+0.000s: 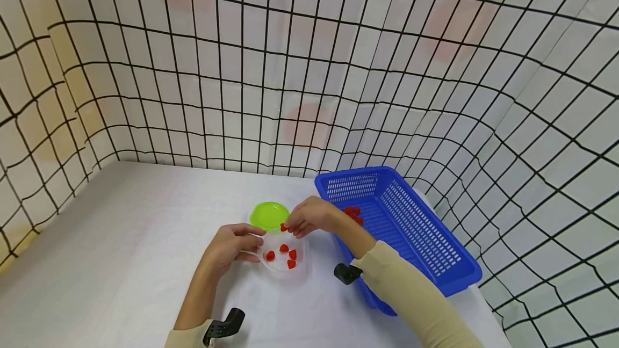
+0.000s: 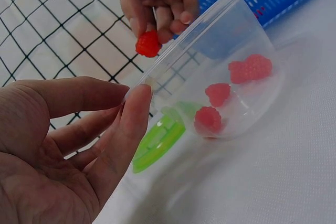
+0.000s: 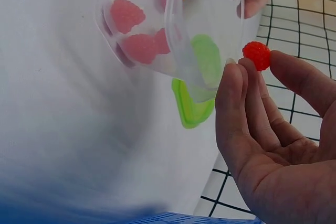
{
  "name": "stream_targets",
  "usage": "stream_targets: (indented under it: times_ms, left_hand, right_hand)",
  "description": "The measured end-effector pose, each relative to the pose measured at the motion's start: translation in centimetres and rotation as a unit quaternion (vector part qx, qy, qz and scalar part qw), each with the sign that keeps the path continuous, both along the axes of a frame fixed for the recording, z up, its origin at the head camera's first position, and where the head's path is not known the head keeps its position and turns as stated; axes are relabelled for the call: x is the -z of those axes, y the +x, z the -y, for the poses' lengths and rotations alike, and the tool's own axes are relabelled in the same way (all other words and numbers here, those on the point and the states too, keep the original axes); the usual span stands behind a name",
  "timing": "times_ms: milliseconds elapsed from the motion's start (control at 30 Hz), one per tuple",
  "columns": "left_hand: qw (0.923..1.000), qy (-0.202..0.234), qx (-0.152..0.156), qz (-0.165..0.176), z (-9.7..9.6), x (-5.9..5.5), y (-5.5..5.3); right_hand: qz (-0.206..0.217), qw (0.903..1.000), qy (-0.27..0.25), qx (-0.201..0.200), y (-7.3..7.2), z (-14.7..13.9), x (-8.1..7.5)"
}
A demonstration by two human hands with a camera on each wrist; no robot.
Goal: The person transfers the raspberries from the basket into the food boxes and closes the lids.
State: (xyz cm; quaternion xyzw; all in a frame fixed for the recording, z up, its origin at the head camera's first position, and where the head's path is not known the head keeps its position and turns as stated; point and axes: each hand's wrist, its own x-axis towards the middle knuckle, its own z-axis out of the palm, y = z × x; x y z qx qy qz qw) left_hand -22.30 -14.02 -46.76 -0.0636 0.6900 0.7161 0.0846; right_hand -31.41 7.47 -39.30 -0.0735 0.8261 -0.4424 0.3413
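Observation:
A clear plastic container stands on the white table with several red raspberries at its bottom. My left hand pinches the container's rim at its left side, thumb and fingertips on either face of the wall. My right hand holds one more raspberry between thumb and fingertips, just above the container's far rim. Behind the container lies a bright green lid, partly seen through the clear wall in both wrist views.
To the right stands a blue plastic basket with perforated walls, close under my right forearm. A pile of red raspberries lies inside its left part. Black wire mesh over white sheeting encloses the table's back and sides.

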Motion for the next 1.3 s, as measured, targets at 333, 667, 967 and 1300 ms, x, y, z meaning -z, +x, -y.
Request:
stream_targets:
  times_ms: [333,667,967,1300]
  left_hand:
    - [1.0,-0.003,-0.002,0.001,-0.09,-0.05,-0.01]
    - [1.0,-0.008,-0.004,0.001,-0.1,-0.1,0.09]
    - [1.0,-0.007,-0.003,0.001,-0.15,-0.06,-0.03]
    - [0.9999,-0.01,-0.005,0.002,-0.18,-0.09,0.09]
  right_hand:
    - [-0.003,1.0,0.002,-0.005,0.16,0.15,0.74]
    - [-0.015,0.9997,0.015,-0.013,0.46,0.26,0.75]
    - [-0.024,0.9994,0.002,-0.025,0.59,0.36,0.69]
    - [-0.025,0.9991,-0.006,-0.033,0.78,0.31,0.71]
